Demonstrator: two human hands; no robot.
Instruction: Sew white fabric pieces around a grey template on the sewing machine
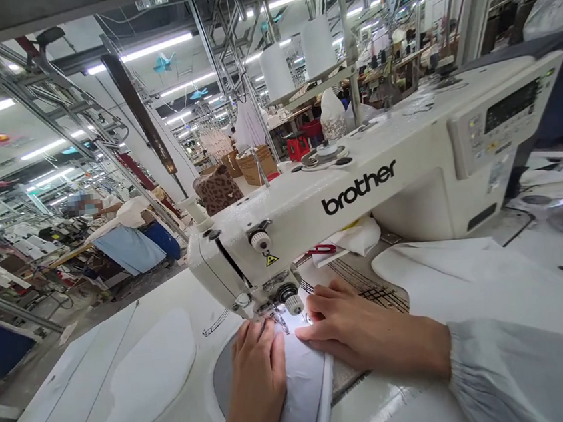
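A white Brother sewing machine [360, 189] stands across the table, its needle and presser foot [278, 317] at the centre. Under the foot lies a grey fabric piece [304, 383] with a white edge. My left hand [259, 381] lies flat on the grey fabric just left of the needle, fingers stretched out together. My right hand [354, 327] rests on the fabric to the right of the needle, fingers extended and pressing it down.
A white curved fabric piece [148, 379] lies on the table [81, 406] at the left. More white cut pieces [470, 278] lie at the right, and white cloth [355, 237] sits under the machine arm. Thread cones [277, 70] stand behind. A person works far left.
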